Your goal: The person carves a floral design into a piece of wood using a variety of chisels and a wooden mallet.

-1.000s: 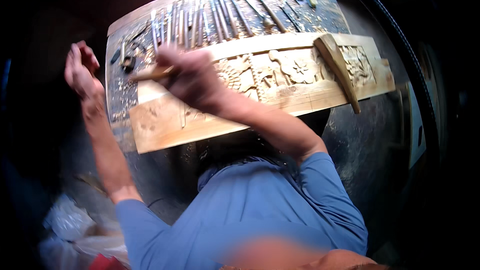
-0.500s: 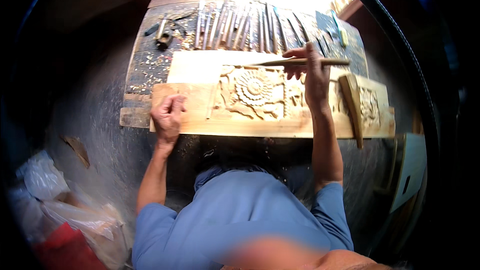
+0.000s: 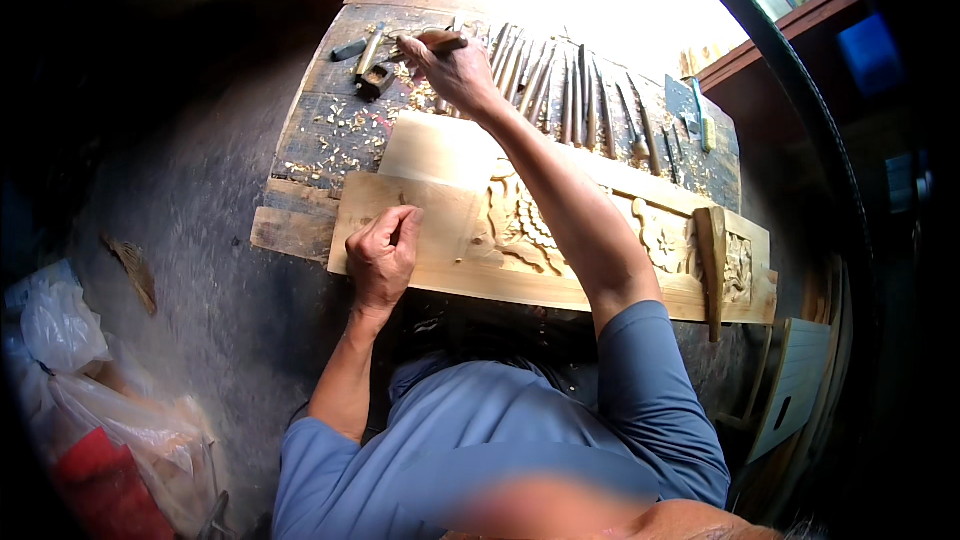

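Observation:
A pale wooden board (image 3: 450,285) carved with a round flower and leaf relief lies across the workbench. On its plain left end rests my left hand (image 3: 383,255), fingers curled into a fist with nothing showing in them. My right hand (image 3: 455,70) reaches over the board to the far left, closed around a carving chisel (image 3: 447,44); its dark handle end pokes out and the blade is hidden. A row of carving chisels (image 3: 540,80) lies beside that hand. My right forearm covers part of the flower carving.
A wooden mallet (image 3: 711,260) lies across the board's right part. At the bench's far left are a dark block-shaped tool (image 3: 376,81) and scattered shavings (image 3: 345,135). A brush (image 3: 707,125) lies far right. Plastic bags (image 3: 75,330) sit on the floor at left.
My right hand has swung left and away from me, from above the carving to the chisel row's left end, still with the chisel. The view has turned; my left hand stays on the board.

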Demonstrator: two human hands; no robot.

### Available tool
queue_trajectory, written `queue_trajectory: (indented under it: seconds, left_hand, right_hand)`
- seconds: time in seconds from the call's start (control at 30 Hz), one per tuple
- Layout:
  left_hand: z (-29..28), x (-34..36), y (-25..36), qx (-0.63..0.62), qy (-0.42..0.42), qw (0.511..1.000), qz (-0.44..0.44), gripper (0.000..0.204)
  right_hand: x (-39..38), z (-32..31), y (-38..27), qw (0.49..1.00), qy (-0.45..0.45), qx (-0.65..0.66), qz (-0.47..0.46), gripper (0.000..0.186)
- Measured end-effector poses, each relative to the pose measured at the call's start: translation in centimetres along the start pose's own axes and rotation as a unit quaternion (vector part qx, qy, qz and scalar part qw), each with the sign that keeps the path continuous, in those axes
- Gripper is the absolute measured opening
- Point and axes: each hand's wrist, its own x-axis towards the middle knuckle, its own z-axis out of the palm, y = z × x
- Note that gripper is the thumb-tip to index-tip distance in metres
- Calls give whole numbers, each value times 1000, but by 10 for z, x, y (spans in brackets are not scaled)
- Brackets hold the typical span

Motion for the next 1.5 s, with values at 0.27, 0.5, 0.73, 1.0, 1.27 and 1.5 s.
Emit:
queue_trajectory:
  seconds: [0.27,0.5,0.73,1.0,1.27,1.5]
  left_hand:
    - [11,-4,-4,1,-22,999,-28,9]
    - [10,-16,-13,-81,8,986,-148,19]
    - [-16,-12,-3,-329,-132,890,-287,35]
    - [-13,-30,29,-340,-238,873,-254,99]
    - [17,-9,21,-222,-292,925,-95,131]
    - [24,-11,4,-270,-281,919,-67,136]
  right_hand:
    - [24,36,61,992,53,-105,-34,54]
    - [-85,-45,-10,939,181,-98,-275,40]
    - [-259,-27,-51,911,-55,-158,-377,52]
    - [-259,1,-20,883,11,41,-468,58]
    - [-257,5,-14,880,44,72,-467,23]
    - [-259,9,-12,887,61,95,-449,22]
